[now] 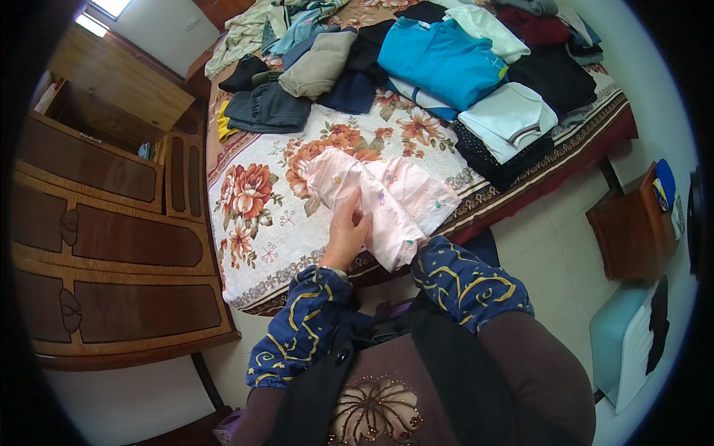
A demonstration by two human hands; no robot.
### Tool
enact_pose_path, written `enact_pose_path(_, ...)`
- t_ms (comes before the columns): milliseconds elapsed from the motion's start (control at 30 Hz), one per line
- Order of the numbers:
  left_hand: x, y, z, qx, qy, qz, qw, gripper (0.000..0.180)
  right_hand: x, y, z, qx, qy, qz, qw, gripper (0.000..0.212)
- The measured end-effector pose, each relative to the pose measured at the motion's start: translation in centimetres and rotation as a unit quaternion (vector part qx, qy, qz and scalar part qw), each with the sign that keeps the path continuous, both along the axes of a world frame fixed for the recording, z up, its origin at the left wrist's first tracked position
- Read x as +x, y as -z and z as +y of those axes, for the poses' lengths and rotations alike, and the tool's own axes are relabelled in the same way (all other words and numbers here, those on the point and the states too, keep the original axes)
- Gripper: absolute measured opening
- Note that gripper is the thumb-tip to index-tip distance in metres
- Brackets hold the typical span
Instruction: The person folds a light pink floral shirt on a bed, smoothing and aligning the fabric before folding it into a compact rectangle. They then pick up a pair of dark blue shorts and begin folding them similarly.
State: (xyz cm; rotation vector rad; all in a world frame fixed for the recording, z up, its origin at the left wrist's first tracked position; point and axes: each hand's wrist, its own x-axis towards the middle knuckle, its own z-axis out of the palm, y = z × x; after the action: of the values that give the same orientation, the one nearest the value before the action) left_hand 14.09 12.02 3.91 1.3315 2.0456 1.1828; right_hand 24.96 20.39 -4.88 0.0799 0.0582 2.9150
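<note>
Where the beaded flower decorates the brown top [378,412] of the person, black open-fronted outerwear [316,390] frames it on both sides, and two blue sleeve covers [301,323] patterned with yellow swirls and stars reach forward over the forearms. Just ahead, the bare left hand [346,234] touches a pale pink cloth garment [383,195] printed with small coloured motifs; its thumb and forefinger curve toward each other around a small gap, and I cannot tell whether they pinch any fabric. The right hand is hidden behind the garment's near corner, where the sleeve cover ends, so its grip cannot be told. The pink garment lies partly folded near the front edge of the bed, on a cream bedcover [256,241] with large orange-brown flowers and a dark patterned border.

To the left stands a brown wooden wardrobe [134,241] with dark panels; to the right, a reddish-brown wooden cabinet [628,230].

Beyond the pink garment, folded dark grey trousers [269,108] lie at the left, beside a beige folded garment [320,65]. Farther right, a white folded garment [509,119] sits next to a bright blue jacket [439,63]. At the far left corner of the bed lies a crumpled pale greenish cloth [238,41].
</note>
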Motion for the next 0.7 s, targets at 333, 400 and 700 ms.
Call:
enact_pose_path(333,2.0,-0.9,0.5,-0.056,0.050,0.297,0.952,0.057,2.6,-1.4,1.2,0.003,0.034,-0.083,0.996,0.064)
enact_pose_path(400,2.2,-0.7,0.8,-0.095,0.063,0.305,0.945,0.058,4.2,-2.0,1.5,0.004,0.045,-0.107,0.993,0.065)
enact_pose_path(700,3.5,-0.1,2.0,-0.137,0.113,0.328,0.928,0.063,10.1,-7.4,2.3,0.070,0.112,-0.128,0.983,0.071)
